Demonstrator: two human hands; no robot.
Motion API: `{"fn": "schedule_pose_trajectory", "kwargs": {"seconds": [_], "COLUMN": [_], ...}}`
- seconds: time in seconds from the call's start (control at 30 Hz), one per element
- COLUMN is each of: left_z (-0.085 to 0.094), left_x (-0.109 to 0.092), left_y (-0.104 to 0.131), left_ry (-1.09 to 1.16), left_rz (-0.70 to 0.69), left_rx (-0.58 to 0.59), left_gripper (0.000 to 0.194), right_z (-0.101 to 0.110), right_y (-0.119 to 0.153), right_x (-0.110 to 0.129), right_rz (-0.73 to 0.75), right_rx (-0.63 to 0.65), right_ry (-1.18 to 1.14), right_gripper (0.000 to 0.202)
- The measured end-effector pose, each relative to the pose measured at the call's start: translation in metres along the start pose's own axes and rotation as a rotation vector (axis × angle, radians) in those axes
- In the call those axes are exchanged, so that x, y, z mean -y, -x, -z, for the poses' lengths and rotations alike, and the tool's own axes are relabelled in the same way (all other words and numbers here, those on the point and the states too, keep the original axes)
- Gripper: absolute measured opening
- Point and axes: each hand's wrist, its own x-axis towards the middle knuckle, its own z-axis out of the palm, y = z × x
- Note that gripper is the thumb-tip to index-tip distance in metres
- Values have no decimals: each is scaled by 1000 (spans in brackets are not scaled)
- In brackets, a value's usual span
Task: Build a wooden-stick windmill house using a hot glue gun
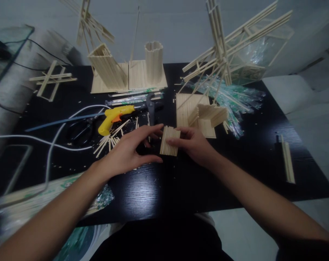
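Note:
A small panel of short wooden sticks (169, 148), laid side by side, is pinched between the thumb and fingers of my right hand (194, 144). Just left of it, my left hand (131, 146) is open, thumb and fingers spread apart around the panel's left side without a grip on it. Behind my left hand lies a yellow glue gun (110, 117), its nozzle pointing right. Loose cut sticks (107, 143) are scattered below the gun. A dark plier-like cutter (151, 108) lies beyond the panel.
A stick base with a half-built box (206, 116) stands to the right, under a windmill-like frame (220, 54). Two stick towers (155, 65) stand at the back. A white cord (54, 139) loops across the left. Packaged sticks (229, 98) lie at the right rear.

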Motion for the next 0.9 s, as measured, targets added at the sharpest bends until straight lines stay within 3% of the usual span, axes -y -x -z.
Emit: {"fn": "schedule_pose_trajectory", "kwargs": {"seconds": [0.13, 0.37, 0.9], "left_z": [0, 1, 1], "left_x": [-2, -1, -1], "left_y": [0, -1, 0], "left_ry": [-4, -15, -35], "left_rz": [-6, -12, 11], "left_rx": [-3, -6, 13], "left_gripper": [71, 72, 67], "right_z": [-1, -2, -3], "right_y": [0, 1, 3], "right_x": [0, 3, 4], "right_rz": [-14, -18, -61], "right_rx": [11, 17, 47], "right_ry": [-12, -7, 9], "right_gripper": [28, 34, 25]}}
